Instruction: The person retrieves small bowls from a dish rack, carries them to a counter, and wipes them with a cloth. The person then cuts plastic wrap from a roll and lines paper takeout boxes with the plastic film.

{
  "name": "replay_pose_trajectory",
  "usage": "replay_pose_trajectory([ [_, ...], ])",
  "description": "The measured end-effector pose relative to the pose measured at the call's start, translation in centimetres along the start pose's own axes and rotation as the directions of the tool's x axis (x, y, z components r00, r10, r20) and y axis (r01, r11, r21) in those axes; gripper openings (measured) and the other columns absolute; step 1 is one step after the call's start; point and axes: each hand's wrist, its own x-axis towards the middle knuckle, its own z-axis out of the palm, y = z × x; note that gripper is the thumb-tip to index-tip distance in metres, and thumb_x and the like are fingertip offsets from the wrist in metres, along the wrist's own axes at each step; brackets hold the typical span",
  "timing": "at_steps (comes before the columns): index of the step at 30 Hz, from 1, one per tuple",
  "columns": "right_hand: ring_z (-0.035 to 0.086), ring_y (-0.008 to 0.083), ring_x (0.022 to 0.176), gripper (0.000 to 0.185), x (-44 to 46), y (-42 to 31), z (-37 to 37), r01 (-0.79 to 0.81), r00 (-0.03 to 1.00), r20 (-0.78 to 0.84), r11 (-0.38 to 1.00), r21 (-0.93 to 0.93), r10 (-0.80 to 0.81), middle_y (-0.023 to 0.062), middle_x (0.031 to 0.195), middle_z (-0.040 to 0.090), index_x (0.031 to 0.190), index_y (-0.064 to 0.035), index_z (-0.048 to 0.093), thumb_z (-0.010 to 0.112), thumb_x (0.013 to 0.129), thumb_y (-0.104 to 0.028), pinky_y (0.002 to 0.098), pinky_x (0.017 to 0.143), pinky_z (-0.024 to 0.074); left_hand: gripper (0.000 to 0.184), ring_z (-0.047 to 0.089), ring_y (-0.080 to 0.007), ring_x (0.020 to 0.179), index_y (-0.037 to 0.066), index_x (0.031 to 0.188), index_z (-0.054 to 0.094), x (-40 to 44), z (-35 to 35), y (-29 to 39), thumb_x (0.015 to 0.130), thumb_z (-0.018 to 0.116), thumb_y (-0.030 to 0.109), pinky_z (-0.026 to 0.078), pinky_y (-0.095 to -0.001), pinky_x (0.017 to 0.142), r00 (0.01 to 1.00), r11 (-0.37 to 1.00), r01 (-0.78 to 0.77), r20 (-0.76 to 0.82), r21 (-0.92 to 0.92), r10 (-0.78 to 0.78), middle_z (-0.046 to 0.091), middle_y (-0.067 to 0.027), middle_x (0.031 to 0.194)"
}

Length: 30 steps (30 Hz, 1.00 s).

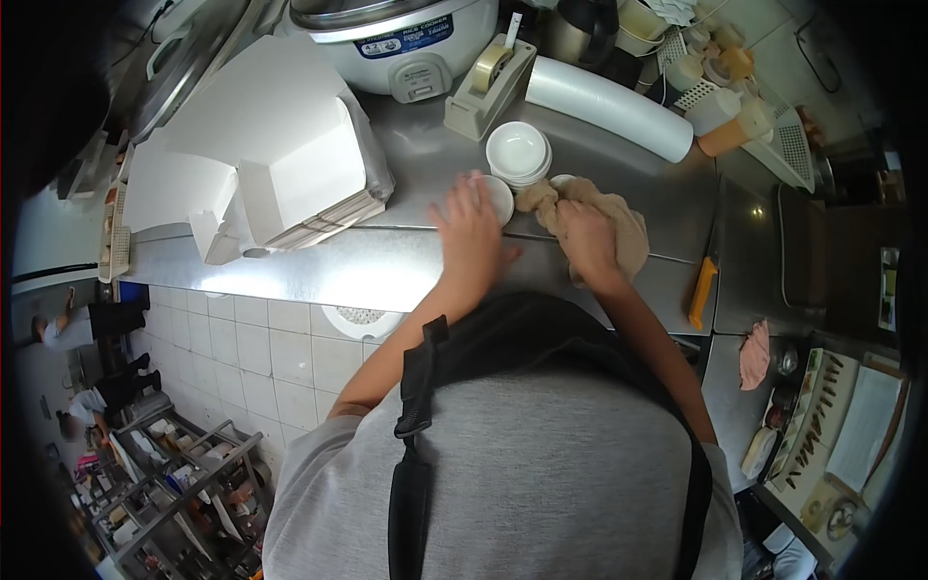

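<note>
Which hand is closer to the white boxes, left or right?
Left. The left hand is beside a small white dish, just right of the white boxes. The right hand is farther right, gripping the tan cloth.

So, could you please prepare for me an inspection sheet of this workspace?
Surface: steel counter, shiny.
Job's things: beige cloth, bunched; stacked white dishes; single white dish beside them.
Clutter: white cartons, rice cooker, tape dispenser, white roll.
Hands: left hand spread at the single white dish; right hand grips the beige cloth.
Cables: dark cord-like loop, upper right; purpose unclear.
Surroundings: tiled floor, metal rack, two people at left.
</note>
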Motion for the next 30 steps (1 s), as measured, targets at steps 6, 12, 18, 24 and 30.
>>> replay_pose_trajectory([
  [6,0.064,0.0334,0.090,0.041,0.7,0.3,-3.2,-0.102,0.995,0.040,0.975,0.198,0.096,0.0176,0.096,0.067,0.105,0.0007,0.062,0.073,0.071,-0.020,0.0406,0.080,0.0494,0.041,0.051,-0.0279,0.110,-0.004,0.110,0.062,0.5,4.2,2.4,0.074,0.061,0.016,0.039,-0.0425,0.097,0.854,0.846,-0.515,-0.003,-0.134,0.520,0.055,-0.0162,0.115],
  [12,0.063,0.0207,0.095,0.053,-2.1,5.0,-6.4,-0.242,0.903,-0.007,0.523,0.818,0.430,0.0121,0.106,0.065,0.123,0.0017,0.057,0.071,0.079,-0.025,0.0332,0.085,0.0492,0.027,0.051,-0.0277,0.115,-0.002,0.097,0.064,2.4,5.3,4.5,0.077,0.056,0.013,0.034,-0.0412,0.107,0.775,0.824,-0.566,-0.357,-0.027,0.521,0.059,-0.0122,0.107],
  [18,0.059,0.0204,0.102,0.050,-5.0,4.4,-9.9,-0.081,0.769,-0.113,0.271,0.959,0.629,0.0119,0.117,0.059,0.128,0.0000,0.053,0.063,0.087,-0.027,0.0328,0.088,0.0475,0.022,0.057,-0.0291,0.110,0.004,0.098,0.069,4.5,4.8,5.0,0.084,0.057,0.016,0.047,-0.0371,0.093,0.797,0.813,-0.424,0.262,-0.399,0.544,0.064,-0.0122,0.110],
  [24,0.051,0.0306,0.118,0.040,-3.6,-1.8,-8.3,0.179,0.911,-0.402,0.967,0.180,-0.093,0.0157,0.129,0.054,0.120,-0.0006,0.059,0.056,0.092,-0.028,0.0374,0.101,0.0380,0.026,0.061,-0.0211,0.105,0.007,0.119,0.056,4.2,5.5,6.5,0.097,0.050,0.020,0.051,-0.0332,0.087,0.815,-0.158,0.528,0.445,-0.835,0.372,0.063,-0.0073,0.116],
  [30,0.060,0.0271,0.097,0.028,-2.3,-1.3,-6.2,0.044,0.788,-0.467,0.720,0.693,0.402,0.0131,0.109,0.063,0.105,0.0012,0.065,0.054,0.094,-0.022,0.0321,0.088,0.0433,0.034,0.059,-0.0146,0.105,0.003,0.127,0.048,2.7,2.8,5.5,0.102,0.044,0.026,0.049,-0.0315,0.090,0.764,-0.579,0.644,0.381,-0.499,0.521,0.061,-0.0076,0.118],
])
